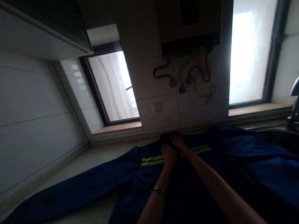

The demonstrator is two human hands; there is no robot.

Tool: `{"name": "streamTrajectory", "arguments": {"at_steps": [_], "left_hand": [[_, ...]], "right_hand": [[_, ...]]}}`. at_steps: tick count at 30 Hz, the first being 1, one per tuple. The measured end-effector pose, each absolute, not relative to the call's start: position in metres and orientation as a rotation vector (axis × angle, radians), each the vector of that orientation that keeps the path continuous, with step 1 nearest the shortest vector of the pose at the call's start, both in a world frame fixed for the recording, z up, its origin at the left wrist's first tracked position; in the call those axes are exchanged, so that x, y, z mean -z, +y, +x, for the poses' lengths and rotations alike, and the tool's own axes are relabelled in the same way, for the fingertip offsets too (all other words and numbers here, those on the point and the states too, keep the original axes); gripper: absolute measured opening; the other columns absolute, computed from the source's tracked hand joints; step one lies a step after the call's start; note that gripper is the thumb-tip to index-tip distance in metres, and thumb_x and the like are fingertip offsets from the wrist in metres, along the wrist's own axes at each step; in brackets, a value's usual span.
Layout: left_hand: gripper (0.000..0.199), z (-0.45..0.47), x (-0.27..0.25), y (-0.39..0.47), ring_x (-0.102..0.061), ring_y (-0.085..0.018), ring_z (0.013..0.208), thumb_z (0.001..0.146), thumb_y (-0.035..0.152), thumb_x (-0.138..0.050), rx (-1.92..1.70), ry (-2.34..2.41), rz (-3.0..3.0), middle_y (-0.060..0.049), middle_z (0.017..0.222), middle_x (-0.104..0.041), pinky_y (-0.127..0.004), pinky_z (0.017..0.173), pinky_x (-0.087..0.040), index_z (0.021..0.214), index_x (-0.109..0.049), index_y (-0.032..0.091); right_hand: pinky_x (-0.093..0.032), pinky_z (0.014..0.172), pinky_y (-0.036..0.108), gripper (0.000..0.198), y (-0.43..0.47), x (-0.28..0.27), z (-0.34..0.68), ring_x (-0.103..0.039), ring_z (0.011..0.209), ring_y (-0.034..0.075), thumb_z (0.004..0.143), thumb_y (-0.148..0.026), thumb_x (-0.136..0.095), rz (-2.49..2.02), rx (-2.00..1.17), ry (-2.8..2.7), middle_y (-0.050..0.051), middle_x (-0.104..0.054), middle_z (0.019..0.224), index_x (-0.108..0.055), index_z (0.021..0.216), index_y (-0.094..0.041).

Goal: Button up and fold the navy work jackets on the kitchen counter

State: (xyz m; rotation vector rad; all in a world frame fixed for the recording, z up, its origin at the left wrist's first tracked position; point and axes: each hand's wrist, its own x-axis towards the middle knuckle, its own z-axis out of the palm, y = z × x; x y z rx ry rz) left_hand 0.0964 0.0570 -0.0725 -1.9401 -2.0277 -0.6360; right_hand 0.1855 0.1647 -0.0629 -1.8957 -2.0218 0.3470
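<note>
A dark blue work jacket with yellow-green stripes across its chest lies spread over the counter, one sleeve stretched out to the left. My left hand, below a bracelet-like band on the wrist, rests on the jacket just under the collar, fingers apart. Close beside it, my right hand lies on the collar's right side with its fingers spread. Both hands touch the cloth. The dim light hides the finer detail of the collar and the jacket front.
The pale counter runs along a tiled wall with a socket. Above hangs a water heater with pipes. Windows stand on both sides. At right are a sink and faucet; a cabinet overhangs the left.
</note>
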Motion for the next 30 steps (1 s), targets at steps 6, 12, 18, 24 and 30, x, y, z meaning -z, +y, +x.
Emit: {"name": "streamTrajectory", "arguments": {"at_steps": [6,12,18,24,30], "left_hand": [[0.063,0.096,0.085,0.059,-0.039,-0.038,0.123,0.084,0.046,-0.035,0.558,-2.071,-1.984,-0.025,0.131,-0.046,-0.050,0.101,-0.028,0.126,-0.049,0.001],[0.068,0.094,0.085,0.057,-0.033,-0.040,0.127,0.085,0.049,-0.031,0.532,-2.071,-2.034,-0.025,0.137,-0.039,-0.052,0.103,-0.024,0.133,-0.041,0.002],[0.071,0.091,0.081,0.061,-0.013,-0.032,0.137,0.084,0.048,-0.035,0.552,-1.889,-2.135,-0.017,0.149,-0.019,-0.050,0.108,-0.016,0.142,-0.023,0.009],[0.057,0.088,0.080,0.064,-0.017,-0.029,0.137,0.088,0.047,-0.025,0.422,-1.833,-2.419,-0.009,0.145,-0.031,-0.051,0.105,-0.025,0.138,-0.035,0.021],[0.053,0.089,0.075,0.061,-0.015,-0.030,0.137,0.087,0.045,-0.030,0.418,-1.839,-2.442,-0.002,0.148,-0.025,-0.052,0.105,-0.025,0.135,-0.038,0.024]], "right_hand": [[0.002,0.106,0.052,0.067,0.161,0.066,0.167,-0.011,0.136,0.028,0.090,-0.055,-0.010,-1.811,-0.193,-2.002,0.015,-0.021,0.147,-0.030,0.141,-0.016],[-0.008,0.105,0.055,0.065,0.160,0.064,0.161,-0.024,0.133,0.028,0.088,-0.060,-0.017,-1.757,-0.325,-2.141,0.011,-0.030,0.145,-0.028,0.142,-0.025],[-0.023,0.105,0.036,0.055,0.174,0.044,0.195,-0.036,0.127,0.019,0.094,-0.037,-0.007,-1.776,-0.218,-2.050,0.008,-0.038,0.140,-0.031,0.141,-0.021],[-0.010,0.105,0.055,0.059,0.167,0.060,0.251,-0.024,0.132,0.032,0.087,-0.053,-0.031,-1.900,-0.181,-2.078,0.013,-0.032,0.144,-0.043,0.134,-0.019],[-0.011,0.101,0.062,0.066,0.157,0.082,0.261,-0.020,0.133,0.033,0.085,-0.061,-0.027,-1.925,-0.162,-2.138,0.012,-0.025,0.147,-0.036,0.138,-0.022]]}}
